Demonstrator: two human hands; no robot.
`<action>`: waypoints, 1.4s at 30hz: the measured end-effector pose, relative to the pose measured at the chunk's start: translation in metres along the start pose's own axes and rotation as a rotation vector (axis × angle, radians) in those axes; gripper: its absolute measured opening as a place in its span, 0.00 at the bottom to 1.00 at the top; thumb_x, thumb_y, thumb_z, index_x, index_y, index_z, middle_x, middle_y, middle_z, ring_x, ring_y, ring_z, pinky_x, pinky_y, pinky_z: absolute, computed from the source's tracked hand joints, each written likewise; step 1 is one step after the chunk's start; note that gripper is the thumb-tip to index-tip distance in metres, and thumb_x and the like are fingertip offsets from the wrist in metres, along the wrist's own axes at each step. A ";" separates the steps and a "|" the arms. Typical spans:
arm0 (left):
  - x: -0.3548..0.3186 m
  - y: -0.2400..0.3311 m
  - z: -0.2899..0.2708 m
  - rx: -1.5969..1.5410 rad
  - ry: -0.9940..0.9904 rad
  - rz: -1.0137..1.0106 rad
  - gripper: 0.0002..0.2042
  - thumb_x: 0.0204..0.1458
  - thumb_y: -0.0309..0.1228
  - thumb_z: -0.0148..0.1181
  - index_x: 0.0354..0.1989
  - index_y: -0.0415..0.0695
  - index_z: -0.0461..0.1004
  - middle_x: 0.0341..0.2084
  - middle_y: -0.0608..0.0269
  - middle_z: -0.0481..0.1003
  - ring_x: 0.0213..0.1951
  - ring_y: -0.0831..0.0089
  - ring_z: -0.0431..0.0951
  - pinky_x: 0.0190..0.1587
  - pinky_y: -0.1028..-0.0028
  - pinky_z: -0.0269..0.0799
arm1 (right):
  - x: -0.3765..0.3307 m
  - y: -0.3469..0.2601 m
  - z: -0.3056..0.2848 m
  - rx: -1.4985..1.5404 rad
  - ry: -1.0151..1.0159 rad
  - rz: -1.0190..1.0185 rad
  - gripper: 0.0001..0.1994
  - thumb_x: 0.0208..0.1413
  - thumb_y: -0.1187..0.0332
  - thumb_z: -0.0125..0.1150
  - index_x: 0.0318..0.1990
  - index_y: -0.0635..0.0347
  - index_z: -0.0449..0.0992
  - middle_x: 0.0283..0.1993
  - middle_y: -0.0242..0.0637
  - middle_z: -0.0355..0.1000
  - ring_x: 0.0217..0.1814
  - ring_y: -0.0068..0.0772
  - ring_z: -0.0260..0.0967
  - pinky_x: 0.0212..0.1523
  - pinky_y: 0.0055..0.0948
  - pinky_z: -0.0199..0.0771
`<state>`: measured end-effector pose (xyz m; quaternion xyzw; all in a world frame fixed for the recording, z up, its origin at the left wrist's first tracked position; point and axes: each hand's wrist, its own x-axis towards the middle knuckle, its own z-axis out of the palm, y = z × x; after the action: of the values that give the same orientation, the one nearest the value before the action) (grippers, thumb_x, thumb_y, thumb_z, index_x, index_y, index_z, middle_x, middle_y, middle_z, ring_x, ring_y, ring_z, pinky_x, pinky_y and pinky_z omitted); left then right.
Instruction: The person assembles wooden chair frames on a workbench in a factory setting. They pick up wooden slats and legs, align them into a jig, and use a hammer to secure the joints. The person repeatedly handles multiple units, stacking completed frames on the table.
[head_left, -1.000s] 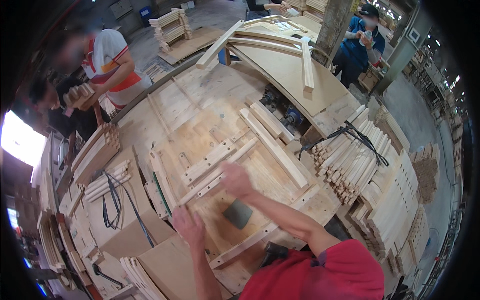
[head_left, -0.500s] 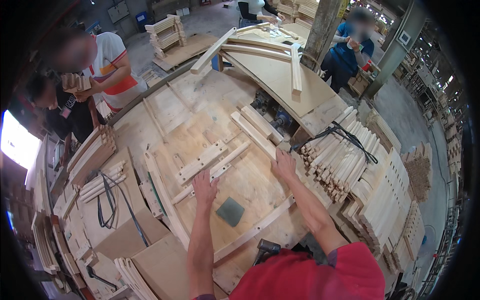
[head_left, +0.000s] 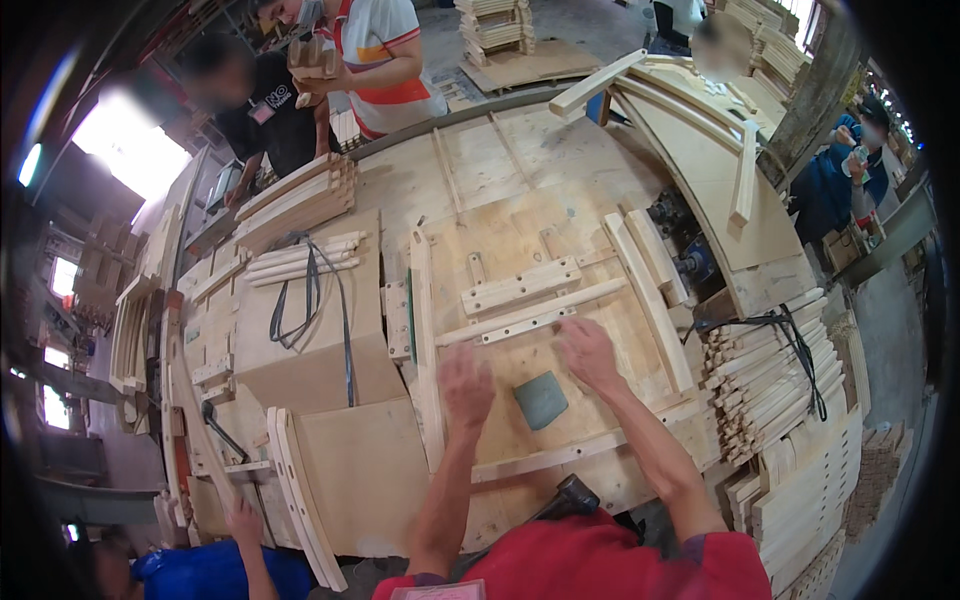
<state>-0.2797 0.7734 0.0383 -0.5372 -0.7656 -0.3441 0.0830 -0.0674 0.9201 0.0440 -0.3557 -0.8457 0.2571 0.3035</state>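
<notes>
My left hand (head_left: 467,384), smeared by motion, is over the left part of the work board, just below the left end of a round wooden rod (head_left: 540,312). Whether its fingers are closed cannot be made out. My right hand (head_left: 590,354) hovers near the right end of a narrow strip with holes (head_left: 527,327), fingers slightly apart and nothing visible in them. Above the rod lies a wider slat with holes (head_left: 522,287). A curved wooden rail (head_left: 426,350) lies left and a straight wooden bar (head_left: 650,305) right. A dark green square pad (head_left: 541,401) rests between my forearms.
A dark-handled tool (head_left: 570,496) lies at the near edge by my body. Bundled wooden sticks (head_left: 765,350) are piled right. Strapped rods (head_left: 305,258) sit on cardboard at left. Two people stand far left; a blue-sleeved person (head_left: 215,572) is at lower left.
My view has swung left. My right hand has left the straight bar and come inward toward the holed strip. My left hand has moved off the rod's left part, toward me.
</notes>
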 end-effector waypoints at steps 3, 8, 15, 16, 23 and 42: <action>-0.023 -0.034 -0.048 0.137 -0.023 -0.264 0.27 0.53 0.35 0.65 0.61 0.37 0.69 0.51 0.43 0.73 0.54 0.44 0.71 0.60 0.50 0.65 | 0.035 -0.028 0.040 -0.037 -0.166 -0.152 0.21 0.50 0.66 0.67 0.54 0.56 0.75 0.54 0.39 0.73 0.58 0.51 0.68 0.56 0.49 0.68; -0.042 -0.045 -0.074 0.055 -0.285 -0.439 0.36 0.50 0.38 0.69 0.65 0.36 0.64 0.47 0.41 0.73 0.49 0.43 0.71 0.54 0.51 0.67 | 0.064 -0.025 0.071 -0.361 -0.206 -0.228 0.22 0.45 0.66 0.70 0.50 0.54 0.76 0.49 0.35 0.74 0.56 0.46 0.67 0.54 0.48 0.67; -0.062 -0.056 -0.069 0.082 -0.235 -0.411 0.38 0.48 0.41 0.70 0.66 0.36 0.63 0.47 0.40 0.73 0.50 0.43 0.71 0.53 0.51 0.68 | 0.068 -0.027 0.076 -0.233 -0.246 -0.208 0.26 0.38 0.63 0.75 0.50 0.50 0.79 0.49 0.33 0.74 0.55 0.44 0.67 0.55 0.48 0.66; -0.062 -0.056 -0.069 0.090 -0.235 -0.417 0.38 0.48 0.41 0.70 0.66 0.36 0.63 0.47 0.41 0.73 0.50 0.43 0.71 0.53 0.51 0.68 | 0.068 -0.026 0.076 -0.204 -0.235 -0.191 0.26 0.37 0.62 0.75 0.50 0.50 0.79 0.49 0.33 0.74 0.55 0.44 0.67 0.55 0.48 0.66; -0.056 -0.048 -0.066 0.072 -0.175 -0.436 0.37 0.47 0.44 0.69 0.64 0.37 0.66 0.50 0.42 0.73 0.52 0.44 0.71 0.56 0.52 0.68 | 0.067 -0.022 0.076 -0.209 -0.218 -0.094 0.27 0.36 0.59 0.76 0.50 0.46 0.81 0.50 0.29 0.75 0.56 0.41 0.66 0.56 0.46 0.66; -0.056 -0.034 -0.066 -0.020 -0.132 -0.441 0.35 0.42 0.41 0.69 0.61 0.39 0.69 0.49 0.40 0.73 0.52 0.41 0.71 0.56 0.50 0.69 | 0.065 -0.009 0.079 -0.213 -0.218 -0.117 0.26 0.37 0.58 0.75 0.50 0.46 0.81 0.51 0.33 0.75 0.58 0.43 0.68 0.57 0.45 0.66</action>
<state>-0.3030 0.6833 0.0454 -0.3789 -0.8648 -0.3255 -0.0500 -0.1629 0.9461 0.0177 -0.3060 -0.9154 0.1849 0.1847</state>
